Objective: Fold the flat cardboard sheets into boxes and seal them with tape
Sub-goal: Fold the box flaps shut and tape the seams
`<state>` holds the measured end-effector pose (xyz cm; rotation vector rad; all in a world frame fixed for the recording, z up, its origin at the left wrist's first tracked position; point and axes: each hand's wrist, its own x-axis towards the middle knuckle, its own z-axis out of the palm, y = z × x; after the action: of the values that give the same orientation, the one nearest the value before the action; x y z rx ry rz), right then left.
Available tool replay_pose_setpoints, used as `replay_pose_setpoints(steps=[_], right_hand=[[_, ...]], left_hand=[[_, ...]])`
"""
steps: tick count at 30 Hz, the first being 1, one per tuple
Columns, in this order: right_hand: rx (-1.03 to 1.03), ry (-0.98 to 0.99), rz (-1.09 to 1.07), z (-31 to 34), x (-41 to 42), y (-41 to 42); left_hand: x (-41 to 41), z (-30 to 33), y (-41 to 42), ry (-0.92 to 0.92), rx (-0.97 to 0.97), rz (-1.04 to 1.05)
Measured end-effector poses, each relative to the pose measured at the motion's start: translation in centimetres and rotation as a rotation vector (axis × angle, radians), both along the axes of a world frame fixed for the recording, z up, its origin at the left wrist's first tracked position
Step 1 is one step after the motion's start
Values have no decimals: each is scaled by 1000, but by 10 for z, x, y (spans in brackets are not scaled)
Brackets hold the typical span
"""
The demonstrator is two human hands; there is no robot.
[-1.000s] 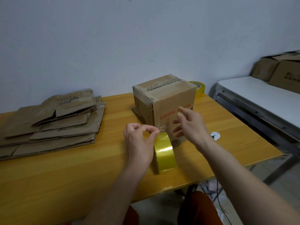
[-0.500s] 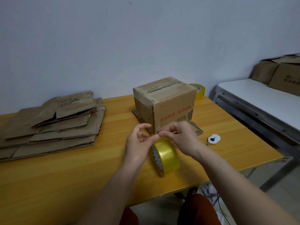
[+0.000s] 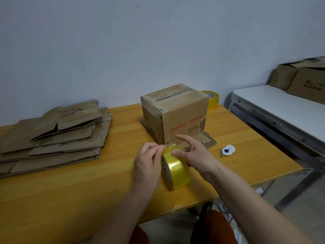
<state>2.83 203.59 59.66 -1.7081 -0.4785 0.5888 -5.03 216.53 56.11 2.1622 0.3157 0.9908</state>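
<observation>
- I see my left hand [image 3: 146, 162] at the centre of the view, its grip pinching the loose end of the tape at the top of the yellow tape roll [image 3: 175, 170], thumb and fingers curled together.
- My right hand [image 3: 195, 155] lies at 3 o'clock of the roll, thumb pressed on the roll's top surface, index finger stretched out toward the box; I read its grip as steadying the roll between thumb and the curled lower fingers.
- The roll stands on edge on the wooden table [image 3: 70, 191], between both hands, its core facing 9 o'clock.
- The folded cardboard box [image 3: 175, 113] stands at 12 o'clock of the roll, just beyond my fingers, top flaps closed with a taped seam, red print on its near face. A short clear strip of tape seems to bridge from the roll to the box's lower front corner, though I cannot tell if it touches.
- The stack of flat cardboard sheets [image 3: 54, 134] lies at 9 o'clock, well apart from the hands.
- A second yellow tape roll [image 3: 213, 99] sits behind the box at 1 o'clock.
- A small white cutter [image 3: 228, 150] lies on the table at 3 o'clock, near my right hand.
- More cardboard boxes [image 3: 302, 78] rest on a white bench [image 3: 281, 106] at 2 o'clock.
</observation>
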Motion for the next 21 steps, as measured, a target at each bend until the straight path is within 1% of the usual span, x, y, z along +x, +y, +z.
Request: replay_pose_setpoints(steps=[2,5,7,8,9,10,12,14,16,18,21], right_hand=[[10,-16,-22,3,2,-4],[-20,-123,-58,17,9,-14],[-85,-239,-83,25,14,-24],[-127,-300,-113,28,19,-29],[-175,-357,-159,30,24,-35],[-227,-418,-213,31,31,-41],[-368,-570,-318,31,49,-49],[-543,-705,-410,28,73,-54],[-688,-768,-492,21,96,-57],[-801,-802,-530,10,114,-60],[-918,-843,-509,-7,130,-61]], left_hand=[[-1,-3,-1,-26,97,-54],[1,-2,-1,-30,203,-207],[10,-5,-2,54,322,-195],[15,-6,-4,107,344,-140],[18,-5,-7,142,322,-79],[21,-4,-9,133,301,-46],[25,3,-8,-6,308,-42],[31,13,-1,-157,343,36],[41,29,12,-222,349,138],[53,49,29,-206,330,167],[76,75,61,-22,306,25]])
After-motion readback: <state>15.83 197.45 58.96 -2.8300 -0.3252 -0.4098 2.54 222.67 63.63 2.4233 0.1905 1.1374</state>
